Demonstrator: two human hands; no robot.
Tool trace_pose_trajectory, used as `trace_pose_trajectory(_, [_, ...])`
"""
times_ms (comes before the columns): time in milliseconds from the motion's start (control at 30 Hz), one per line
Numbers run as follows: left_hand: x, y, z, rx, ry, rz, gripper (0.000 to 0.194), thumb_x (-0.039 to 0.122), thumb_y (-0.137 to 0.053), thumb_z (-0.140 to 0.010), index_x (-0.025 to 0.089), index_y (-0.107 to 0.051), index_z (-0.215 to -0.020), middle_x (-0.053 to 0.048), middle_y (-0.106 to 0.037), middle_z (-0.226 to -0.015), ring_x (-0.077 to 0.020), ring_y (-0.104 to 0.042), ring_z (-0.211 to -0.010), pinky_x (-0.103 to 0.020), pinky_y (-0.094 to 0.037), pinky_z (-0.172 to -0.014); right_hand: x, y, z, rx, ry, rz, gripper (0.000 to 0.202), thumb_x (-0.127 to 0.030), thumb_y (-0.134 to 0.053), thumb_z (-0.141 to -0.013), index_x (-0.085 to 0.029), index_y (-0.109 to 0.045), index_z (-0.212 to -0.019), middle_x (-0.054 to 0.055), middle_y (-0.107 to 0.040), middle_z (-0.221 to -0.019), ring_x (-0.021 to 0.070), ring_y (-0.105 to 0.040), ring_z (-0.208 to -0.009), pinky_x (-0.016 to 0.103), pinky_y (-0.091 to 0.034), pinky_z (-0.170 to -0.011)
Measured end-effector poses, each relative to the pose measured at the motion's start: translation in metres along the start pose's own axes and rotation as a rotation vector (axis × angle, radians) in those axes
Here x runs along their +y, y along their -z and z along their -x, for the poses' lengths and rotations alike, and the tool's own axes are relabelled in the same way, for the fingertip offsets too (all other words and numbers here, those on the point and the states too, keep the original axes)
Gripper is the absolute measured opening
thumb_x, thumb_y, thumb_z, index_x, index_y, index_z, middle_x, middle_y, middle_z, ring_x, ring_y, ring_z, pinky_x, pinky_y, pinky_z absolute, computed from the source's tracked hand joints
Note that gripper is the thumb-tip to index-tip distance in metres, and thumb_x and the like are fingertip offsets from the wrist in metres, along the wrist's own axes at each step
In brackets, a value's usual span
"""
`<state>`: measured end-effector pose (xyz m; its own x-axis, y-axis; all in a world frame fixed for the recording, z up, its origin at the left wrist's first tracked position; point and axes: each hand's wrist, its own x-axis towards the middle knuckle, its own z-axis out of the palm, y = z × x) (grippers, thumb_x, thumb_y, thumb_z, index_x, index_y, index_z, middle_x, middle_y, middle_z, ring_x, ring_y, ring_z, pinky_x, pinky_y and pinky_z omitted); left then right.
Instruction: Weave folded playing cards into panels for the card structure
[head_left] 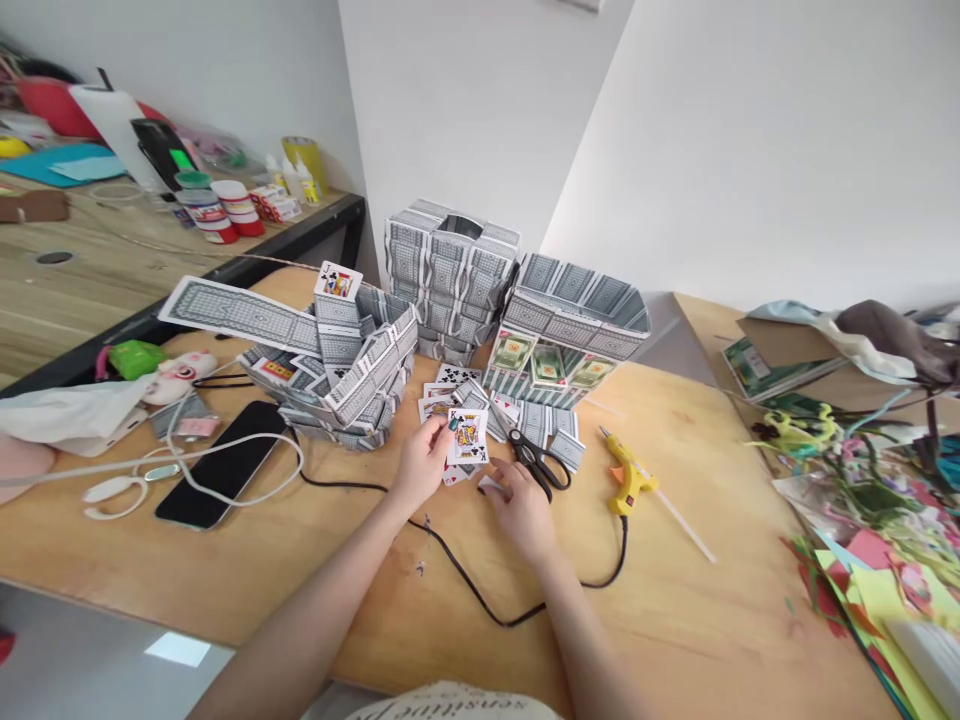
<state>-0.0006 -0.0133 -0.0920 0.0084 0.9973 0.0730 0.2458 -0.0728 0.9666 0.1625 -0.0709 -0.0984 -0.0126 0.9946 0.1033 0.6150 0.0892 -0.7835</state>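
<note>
My left hand pinches a king of clubs playing card, face up, above a loose pile of playing cards. Just right of it, my right hand is low over the table with bent fingers closed on a playing card, of which only a pale edge shows. Black-handled scissors lie beyond the right fingers, partly across the cards. A basket-like form built of folded cards stands left of the pile, with loose cards in it. Behind the pile are a tall card structure and an open-topped card box.
A yellow glue gun lies at right, its black cord crossing the table before my hands. A phone and white cable are at left. Paper scraps heap at far right. Paste tubs stand on the side table.
</note>
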Motion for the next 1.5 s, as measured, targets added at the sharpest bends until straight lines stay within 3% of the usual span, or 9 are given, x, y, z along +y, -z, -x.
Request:
trace_pose_trajectory(100, [-0.001,0.0,0.0,-0.012,-0.022,-0.04,0.022,0.034,-0.042,-0.08,0.016,-0.055,-0.085,-0.001,-0.058,-0.067,-0.013,-0.052,-0.058,-0.021,-0.039,-0.051,0.004,0.005,-0.002,0.028,-0.01,-0.088,0.017,-0.029,-0.054,-0.075,-0.02,-0.066,-0.082,0.005,-0.06,-0.08,0.0129,-0.05,-0.056,0.026,-0.043,-0.054])
trace_pose_trajectory(200, [-0.002,-0.001,0.001,-0.028,-0.039,-0.082,0.022,0.033,-0.041,-0.081,0.016,-0.054,-0.087,-0.001,-0.058,-0.069,-0.0135,-0.053,-0.06,-0.021,-0.04,-0.052,0.005,0.014,-0.004,0.109,-0.092,-0.264,0.018,-0.036,-0.059,-0.071,-0.019,-0.064,-0.069,0.002,-0.055,-0.068,0.0099,-0.043,-0.049,0.023,-0.038,-0.047])
trace_pose_trajectory(367, [-0.004,-0.004,0.003,-0.042,-0.077,-0.151,0.02,0.031,-0.041,-0.081,0.017,-0.054,-0.086,-0.001,-0.057,-0.068,-0.013,-0.052,-0.059,-0.021,-0.039,-0.052,0.0,0.024,-0.004,0.101,-0.313,-0.733,0.026,-0.044,-0.059,-0.072,-0.018,-0.055,-0.075,-0.006,-0.045,-0.049,0.006,-0.035,-0.037,0.018,-0.027,-0.035])
trace_pose_trajectory(500, [-0.004,-0.005,0.004,-0.064,-0.091,-0.183,0.019,0.03,-0.039,-0.081,0.017,-0.052,-0.084,0.001,-0.053,-0.063,-0.0115,-0.049,-0.054,-0.02,-0.037,-0.05,-0.003,0.021,-0.003,0.035,-0.348,-0.933,0.028,-0.042,-0.063,-0.068,-0.019,-0.051,-0.078,-0.003,-0.056,-0.058,0.0083,-0.048,-0.04,0.019,-0.036,-0.037])
trace_pose_trajectory(967, [0.005,-0.005,0.01,-0.124,-0.139,-0.211,0.019,0.03,-0.038,-0.082,0.017,-0.052,-0.08,0.003,-0.043,-0.056,-0.01,-0.041,-0.049,-0.019,-0.031,-0.047,-0.004,0.017,-0.004,0.098,-0.348,-0.936,0.025,-0.038,-0.063,-0.068,-0.017,-0.053,-0.075,-0.003,-0.056,-0.056,0.0082,-0.049,-0.04,0.02,-0.039,-0.037])
trace_pose_trajectory(1233, [0.007,-0.006,0.011,-0.123,-0.147,-0.214,0.018,0.029,-0.041,-0.081,0.017,-0.055,-0.08,0.003,-0.045,-0.057,-0.009,-0.039,-0.049,-0.019,-0.031,-0.047,-0.001,0.016,-0.005,0.105,-0.364,-0.943,0.024,-0.037,-0.065,-0.067,-0.017,-0.053,-0.073,-0.003,-0.057,-0.055,0.0077,-0.049,-0.037,0.019,-0.038,-0.034])
trace_pose_trajectory(1500, [0.003,-0.006,0.011,-0.214,-0.118,-0.019,0.019,0.03,-0.042,-0.081,0.016,-0.056,-0.083,0.001,-0.052,-0.065,-0.0097,-0.043,-0.055,-0.019,-0.036,-0.05,-0.002,0.017,-0.003,0.102,-0.341,-0.931,0.02,-0.034,-0.064,-0.069,-0.017,-0.053,-0.07,-0.004,-0.057,-0.053,0.0066,-0.048,-0.036,0.018,-0.038,-0.034])
